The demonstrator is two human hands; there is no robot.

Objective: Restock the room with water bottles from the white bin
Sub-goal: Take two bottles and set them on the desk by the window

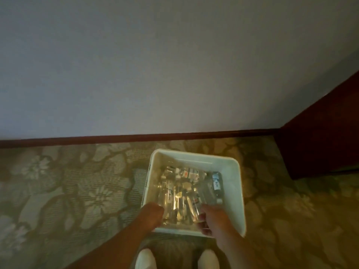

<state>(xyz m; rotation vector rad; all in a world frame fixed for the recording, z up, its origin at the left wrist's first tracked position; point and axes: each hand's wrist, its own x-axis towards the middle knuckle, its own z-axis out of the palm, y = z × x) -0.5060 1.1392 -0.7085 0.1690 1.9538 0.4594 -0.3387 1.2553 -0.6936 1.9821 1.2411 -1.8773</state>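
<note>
A white bin [232, 167] sits on the carpet near the wall and holds several clear water bottles [191, 174] lying on their sides. My left hand [152, 213] reaches into the bin's near left side, fingers curled round a bottle [165, 199] there. At the near right side my right hand [210, 218] grips the base of another clear bottle [194, 207]. A bottle with a blue label [216, 184] lies along the bin's right side.
Patterned carpet [87, 191] surrounds the bin. A pale wall [155, 65] with a dark red skirting board [136, 137] runs behind it. A dark red panel [320, 142] stands at the right. Two white shoe tips [145, 259] show at the bottom edge.
</note>
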